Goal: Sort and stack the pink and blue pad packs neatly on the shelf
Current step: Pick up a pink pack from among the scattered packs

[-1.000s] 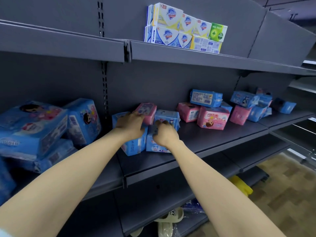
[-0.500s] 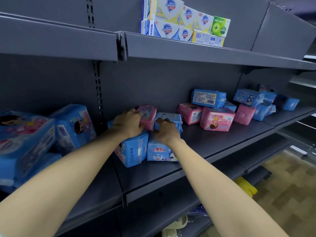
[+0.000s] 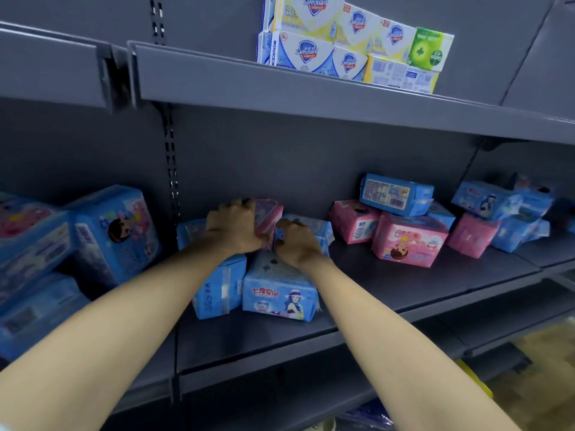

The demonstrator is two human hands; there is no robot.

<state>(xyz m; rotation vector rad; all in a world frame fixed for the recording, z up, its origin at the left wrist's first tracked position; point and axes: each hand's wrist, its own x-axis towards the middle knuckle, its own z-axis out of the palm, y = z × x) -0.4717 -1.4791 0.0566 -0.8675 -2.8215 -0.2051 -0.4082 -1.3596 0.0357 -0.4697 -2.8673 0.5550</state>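
Note:
On the grey middle shelf, my left hand grips a pink pad pack standing at the back. My right hand curls over a blue pack right beside it. Two more blue packs stand in front: one under my left wrist, one with a cartoon figure under my right wrist. Further right lies a loose heap: a pink pack, another pink one, a blue pack on top, a third pink pack and several blue ones.
Large blue packs lean on the neighbouring shelf bay at left. Soap boxes sit on the upper shelf, whose front lip overhangs the work area. Lower shelves and a wood-pattern floor show below right.
The view has come closer and tilted up. Both hands stay on the packs at the back, the left one now curled further round the pink pack.

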